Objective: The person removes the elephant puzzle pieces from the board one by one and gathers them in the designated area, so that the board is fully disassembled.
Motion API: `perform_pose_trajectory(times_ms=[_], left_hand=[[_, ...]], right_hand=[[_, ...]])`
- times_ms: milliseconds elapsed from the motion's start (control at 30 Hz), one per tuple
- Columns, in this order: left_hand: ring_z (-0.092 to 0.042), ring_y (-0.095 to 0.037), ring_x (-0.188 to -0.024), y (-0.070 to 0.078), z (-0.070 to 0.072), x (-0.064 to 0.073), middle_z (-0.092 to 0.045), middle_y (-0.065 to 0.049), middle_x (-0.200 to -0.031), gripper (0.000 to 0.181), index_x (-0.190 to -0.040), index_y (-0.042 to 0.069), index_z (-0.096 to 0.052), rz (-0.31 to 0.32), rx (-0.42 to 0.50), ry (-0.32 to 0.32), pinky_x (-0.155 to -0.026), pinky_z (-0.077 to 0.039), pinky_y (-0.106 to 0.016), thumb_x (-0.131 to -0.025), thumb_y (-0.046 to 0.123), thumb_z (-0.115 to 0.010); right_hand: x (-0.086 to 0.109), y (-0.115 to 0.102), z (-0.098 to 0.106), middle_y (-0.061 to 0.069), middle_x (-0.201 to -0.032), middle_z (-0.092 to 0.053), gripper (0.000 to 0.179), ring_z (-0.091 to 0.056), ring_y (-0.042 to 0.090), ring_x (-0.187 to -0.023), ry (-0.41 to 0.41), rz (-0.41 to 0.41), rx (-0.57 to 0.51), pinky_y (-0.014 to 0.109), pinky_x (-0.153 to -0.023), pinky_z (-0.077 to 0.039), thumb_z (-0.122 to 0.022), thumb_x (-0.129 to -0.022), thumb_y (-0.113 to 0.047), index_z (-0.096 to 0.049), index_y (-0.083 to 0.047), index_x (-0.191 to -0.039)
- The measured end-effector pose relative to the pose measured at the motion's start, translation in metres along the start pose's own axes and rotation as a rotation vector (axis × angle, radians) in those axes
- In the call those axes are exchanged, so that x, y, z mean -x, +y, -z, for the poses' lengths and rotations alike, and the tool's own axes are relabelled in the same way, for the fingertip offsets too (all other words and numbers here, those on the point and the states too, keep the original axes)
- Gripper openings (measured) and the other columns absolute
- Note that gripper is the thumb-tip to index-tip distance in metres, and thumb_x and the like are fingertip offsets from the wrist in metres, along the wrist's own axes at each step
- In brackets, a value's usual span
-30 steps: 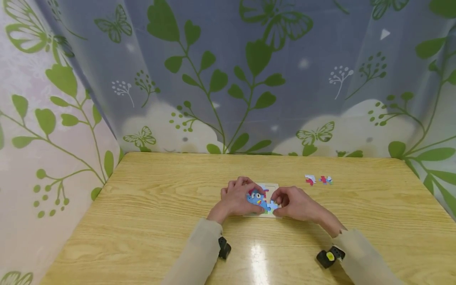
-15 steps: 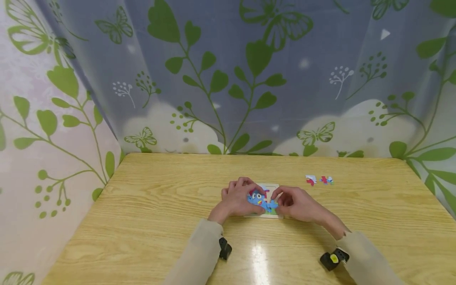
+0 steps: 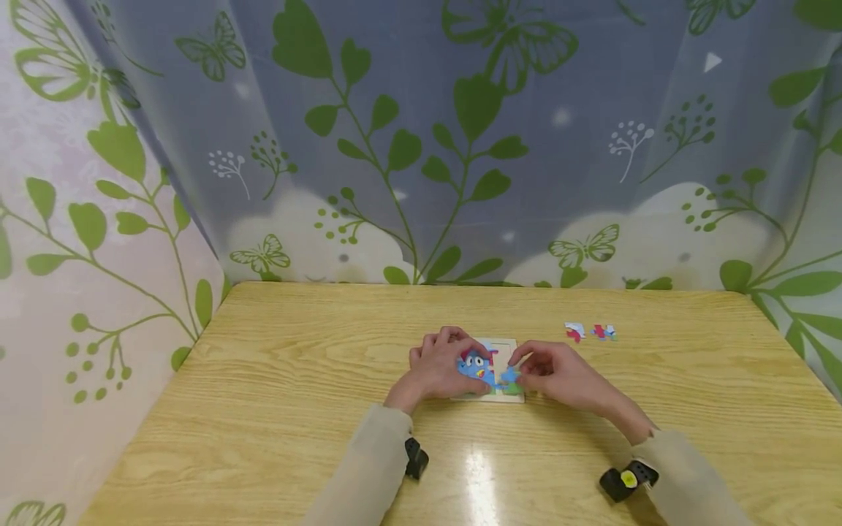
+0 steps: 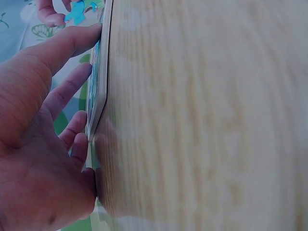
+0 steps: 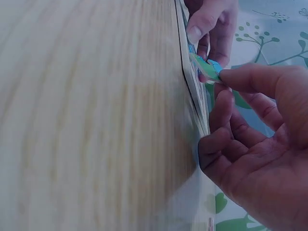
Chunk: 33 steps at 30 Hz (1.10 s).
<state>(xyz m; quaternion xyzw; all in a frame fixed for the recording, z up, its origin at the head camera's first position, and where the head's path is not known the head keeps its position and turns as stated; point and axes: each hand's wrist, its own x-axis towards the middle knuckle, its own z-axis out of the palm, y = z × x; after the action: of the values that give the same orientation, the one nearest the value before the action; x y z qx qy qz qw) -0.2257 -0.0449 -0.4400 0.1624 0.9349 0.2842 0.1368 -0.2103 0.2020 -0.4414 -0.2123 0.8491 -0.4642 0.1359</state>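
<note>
A jigsaw puzzle board with a pale frame lies on the table, a blue cartoon figure with large eyes filling its left part. My left hand rests over its left side, thumb near the front edge. In the left wrist view the thumb presses the board, other fingers spread beside it. Thumb and fingertips of my right hand pinch a blue-and-green puzzle piece at the board's right part. The right wrist view shows this piece tilted, its outer edge raised.
A white-and-red puzzle piece lies behind the right hand, with red and blue piece shapes beside it. A patterned curtain hangs at the table's back edge. The wooden table extends around the board.
The right hand has drawn slightly right, and the blue-and-green puzzle piece has gone from lying flat to tilted up in its fingers. The left hand stays on the board.
</note>
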Motion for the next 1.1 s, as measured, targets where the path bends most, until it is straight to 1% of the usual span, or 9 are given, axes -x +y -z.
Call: perform_pose_trajectory(times_ms=[200, 367, 500, 767, 900, 1100], left_hand=[[-0.033, -0.033, -0.135, 0.0, 0.0, -0.001, -0.04, 0.004, -0.147, 0.038, -0.118, 0.042, -0.067, 0.003, -0.004, 0.002, -0.1, -0.029, -0.054, -0.083, 0.048, -0.08], [-0.033, -0.033, -0.134, 0.0, -0.001, -0.001, -0.041, 0.005, -0.146, 0.038, -0.117, 0.042, -0.068, 0.004, -0.002, 0.002, -0.099, -0.029, -0.054, -0.082, 0.048, -0.08], [-0.034, -0.033, -0.134, -0.001, -0.001, -0.001, -0.041, 0.005, -0.146, 0.038, -0.117, 0.043, -0.068, 0.003, -0.002, 0.003, -0.098, -0.029, -0.054, -0.081, 0.048, -0.081], [-0.033, -0.034, -0.135, -0.002, -0.001, 0.0, -0.04, 0.005, -0.147, 0.038, -0.117, 0.043, -0.067, -0.008, 0.002, 0.002, -0.097, -0.029, -0.053, -0.082, 0.048, -0.08], [-0.034, -0.034, -0.134, -0.002, -0.001, 0.0, -0.041, 0.004, -0.147, 0.038, -0.117, 0.042, -0.067, -0.009, 0.006, 0.003, -0.097, -0.029, -0.053, -0.082, 0.047, -0.081], [-0.034, -0.035, -0.135, -0.001, 0.0, 0.001, -0.041, 0.005, -0.147, 0.037, -0.116, 0.041, -0.068, -0.015, 0.026, 0.007, -0.098, -0.028, -0.054, -0.082, 0.046, -0.082]], right_hand=[[0.005, 0.002, 0.006, 0.011, -0.093, -0.069, 0.017, -0.063, 0.02, -0.072, 0.025, -0.003, -0.025, 0.026, -0.062, -0.05, -0.069, -0.096, -0.011, -0.068, -0.008, -0.113], [0.011, 0.004, 0.011, 0.012, -0.092, -0.068, 0.019, -0.061, 0.02, -0.07, 0.042, -0.03, -0.03, 0.026, -0.059, -0.048, -0.07, -0.096, -0.014, -0.067, -0.007, -0.115], [0.018, 0.005, 0.017, 0.012, -0.093, -0.068, 0.021, -0.061, 0.019, -0.071, 0.066, -0.046, -0.016, 0.026, -0.06, -0.048, -0.07, -0.096, -0.015, -0.067, -0.007, -0.116], [0.03, 0.015, 0.032, 0.012, -0.097, -0.069, 0.025, -0.063, 0.017, -0.073, 0.137, -0.058, -0.004, 0.026, -0.06, -0.047, -0.07, -0.096, -0.014, -0.067, -0.006, -0.119], [0.036, 0.02, 0.041, 0.014, -0.1, -0.07, 0.028, -0.064, 0.016, -0.075, 0.156, -0.071, -0.011, 0.027, -0.061, -0.048, -0.069, -0.098, -0.016, -0.065, -0.004, -0.122], [0.046, 0.026, 0.054, 0.014, -0.099, -0.07, 0.03, -0.064, 0.018, -0.071, 0.188, -0.108, -0.003, 0.03, -0.058, -0.048, -0.068, -0.099, -0.02, -0.064, -0.006, -0.125]])
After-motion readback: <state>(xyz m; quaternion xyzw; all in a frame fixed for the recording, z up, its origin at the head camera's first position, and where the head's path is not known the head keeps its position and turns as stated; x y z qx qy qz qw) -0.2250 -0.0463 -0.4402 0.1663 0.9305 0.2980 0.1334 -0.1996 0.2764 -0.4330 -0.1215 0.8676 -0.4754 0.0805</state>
